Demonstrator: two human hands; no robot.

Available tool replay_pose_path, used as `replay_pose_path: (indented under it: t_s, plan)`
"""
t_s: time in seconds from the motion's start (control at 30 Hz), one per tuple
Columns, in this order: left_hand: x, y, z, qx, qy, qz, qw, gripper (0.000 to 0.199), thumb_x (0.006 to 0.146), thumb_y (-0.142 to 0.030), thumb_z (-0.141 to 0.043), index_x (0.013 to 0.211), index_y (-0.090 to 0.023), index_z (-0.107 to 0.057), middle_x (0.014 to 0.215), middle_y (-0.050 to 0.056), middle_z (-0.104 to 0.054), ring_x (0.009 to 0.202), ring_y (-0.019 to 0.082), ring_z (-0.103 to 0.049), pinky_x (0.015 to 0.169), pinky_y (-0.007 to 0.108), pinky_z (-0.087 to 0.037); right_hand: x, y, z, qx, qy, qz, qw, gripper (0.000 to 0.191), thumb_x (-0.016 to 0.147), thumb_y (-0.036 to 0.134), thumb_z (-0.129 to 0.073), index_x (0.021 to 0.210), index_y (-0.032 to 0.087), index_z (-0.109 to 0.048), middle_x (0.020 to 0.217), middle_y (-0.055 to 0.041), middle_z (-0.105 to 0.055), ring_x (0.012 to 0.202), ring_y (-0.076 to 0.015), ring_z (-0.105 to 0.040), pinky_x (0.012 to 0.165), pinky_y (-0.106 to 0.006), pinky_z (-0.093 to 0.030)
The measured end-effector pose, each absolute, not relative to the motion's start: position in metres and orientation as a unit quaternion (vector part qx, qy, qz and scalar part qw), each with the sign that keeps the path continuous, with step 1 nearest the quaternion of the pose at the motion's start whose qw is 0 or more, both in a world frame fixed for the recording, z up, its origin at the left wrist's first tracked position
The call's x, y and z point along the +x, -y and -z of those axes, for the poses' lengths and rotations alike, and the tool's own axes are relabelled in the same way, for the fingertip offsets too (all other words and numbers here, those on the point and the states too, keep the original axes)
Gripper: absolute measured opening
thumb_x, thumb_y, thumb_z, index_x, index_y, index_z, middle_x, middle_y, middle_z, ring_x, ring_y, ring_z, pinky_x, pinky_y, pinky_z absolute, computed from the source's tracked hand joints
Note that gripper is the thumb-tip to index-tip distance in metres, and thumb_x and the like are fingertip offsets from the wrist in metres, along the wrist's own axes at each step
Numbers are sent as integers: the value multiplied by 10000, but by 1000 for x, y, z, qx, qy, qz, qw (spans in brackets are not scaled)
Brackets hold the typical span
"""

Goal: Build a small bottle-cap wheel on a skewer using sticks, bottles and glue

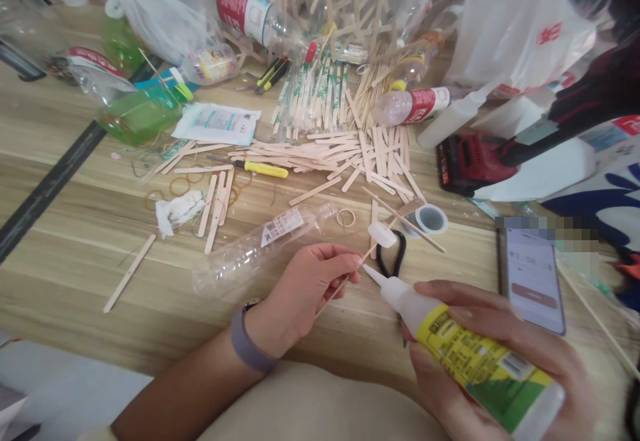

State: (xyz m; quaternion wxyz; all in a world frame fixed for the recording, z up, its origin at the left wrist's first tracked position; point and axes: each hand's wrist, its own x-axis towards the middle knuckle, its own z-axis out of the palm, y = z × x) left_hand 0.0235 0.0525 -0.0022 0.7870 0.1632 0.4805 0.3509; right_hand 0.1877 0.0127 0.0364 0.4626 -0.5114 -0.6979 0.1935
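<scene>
My left hand (pixel 305 287) pinches a thin wooden stick (pixel 369 251) between thumb and fingers. A small white translucent plastic piece (pixel 382 235) sits around the stick just beyond my fingertips. In my right hand (pixel 436 381) is a white glue bottle (pixel 493 367) with a yellow and green label, tilted so its narrow nozzle (pixel 375 275) points at the stick. The nozzle tip is right beside my left fingertips; whether it touches the stick I cannot tell. Black-handled scissors (pixel 391 257) lie behind the nozzle, partly hidden.
A clear plastic bottle (pixel 250 254) lies left of my hands. Beyond are loose craft sticks (pixel 320 154), a yellow screwdriver (pixel 265 169) and bottles. At right are a phone (pixel 533 287), a tape roll (pixel 431 219) and a red-black power tool (pixel 475 161).
</scene>
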Motion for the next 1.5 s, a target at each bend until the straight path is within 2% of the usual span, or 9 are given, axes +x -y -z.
replay_pose_path:
  t_s: [0.13, 0.23, 0.4, 0.7, 0.9, 1.1, 1.5]
  plan:
    - [23, -52, 4, 160, -479, -353, 788, 108, 711, -256, -694, 721, -156, -654, 592, -13, -591, 503, 70, -368, 501, 221, -278, 188, -15, -39, -473, 730, -178, 461, 366, 670, 68, -726, 958, 222, -561, 846, -45, -672, 788, -257, -717, 570, -371, -618]
    - [24, -52, 4, 163, -478, -355, 787, 104, 709, -253, -693, 709, -159, -648, 591, -14, -589, 501, 71, -364, 502, 224, -281, 188, -15, -38, -472, 736, -172, 454, 378, 655, 39, -718, 952, 217, -566, 816, -36, -668, 770, -259, -719, 560, -364, -610]
    - [24, -52, 3, 159, -482, -352, 787, 97, 706, -247, -691, 712, -159, -650, 593, -11, -594, 503, 71, -372, 506, 222, -281, 188, -14, -36, -492, 714, -188, 461, 364, 665, 89, -728, 955, 246, -575, 823, -28, -681, 783, -276, -718, 577, -384, -606]
    - [23, -52, 1, 152, -477, -353, 791, 78, 706, -225, -688, 696, -155, -654, 575, -15, -591, 492, 66, -361, 500, 218, -269, 188, -13, -36, -494, 713, -190, 460, 365, 671, 65, -711, 960, 234, -565, 894, -55, -692, 795, -259, -709, 609, -399, -610]
    - [25, -52, 0, 143, -474, -353, 794, 69, 696, -207, -685, 682, -147, -654, 554, -16, -590, 480, 61, -362, 490, 211, -262, 187, -13, -37, -491, 713, -182, 466, 359, 668, 67, -722, 951, 233, -575, 866, -46, -692, 777, -249, -705, 587, -377, -602]
    - [24, -51, 3, 140, -461, -359, 799, 68, 697, -199, -689, 680, -141, -659, 541, -20, -591, 469, 55, -364, 472, 202, -252, 192, -14, -34, -479, 726, -172, 462, 340, 693, 100, -723, 971, 213, -564, 896, -47, -691, 785, -216, -703, 631, -347, -604]
    - [25, -52, 2, 134, -459, -360, 801, 62, 692, -190, -683, 665, -139, -658, 520, -26, -582, 455, 50, -339, 467, 193, -253, 191, -13, -36, -490, 729, -168, 449, 346, 709, 109, -724, 1000, 228, -581, 885, -45, -707, 781, -231, -714, 619, -363, -604]
